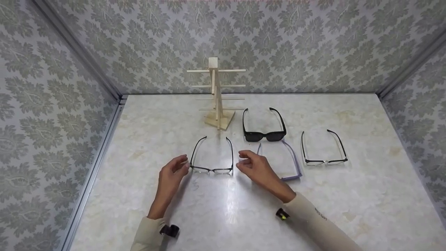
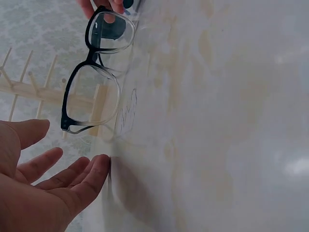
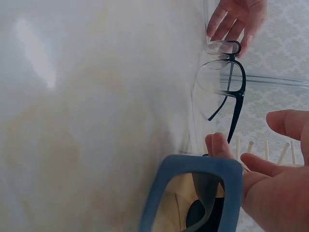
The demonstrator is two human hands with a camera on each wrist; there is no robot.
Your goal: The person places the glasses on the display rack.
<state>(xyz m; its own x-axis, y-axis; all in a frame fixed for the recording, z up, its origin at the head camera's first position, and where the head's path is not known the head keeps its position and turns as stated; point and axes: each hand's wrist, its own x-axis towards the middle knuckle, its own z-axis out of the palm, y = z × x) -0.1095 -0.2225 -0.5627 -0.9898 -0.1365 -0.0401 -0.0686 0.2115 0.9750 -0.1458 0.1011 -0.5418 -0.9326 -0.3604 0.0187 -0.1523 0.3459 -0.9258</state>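
Observation:
A pair of black half-rim eyeglasses lies with its temples unfolded and pointing away from me. Just left of its hinge is my left hand, fingers bent loosely and thumb apart from them; the left wrist view shows a gap between this hand and the eyeglasses. On the other side, my right hand hovers near the right temple with nothing between thumb and fingers. Its wrist partly hides purple-framed glasses, which loom large as a blue-looking frame in the right wrist view.
Black sunglasses lie behind the purple pair. Another dark-topped pair of eyeglasses lies at the right. A wooden stand with several horizontal pegs rises at the back of the marbled table. Patterned walls enclose the table.

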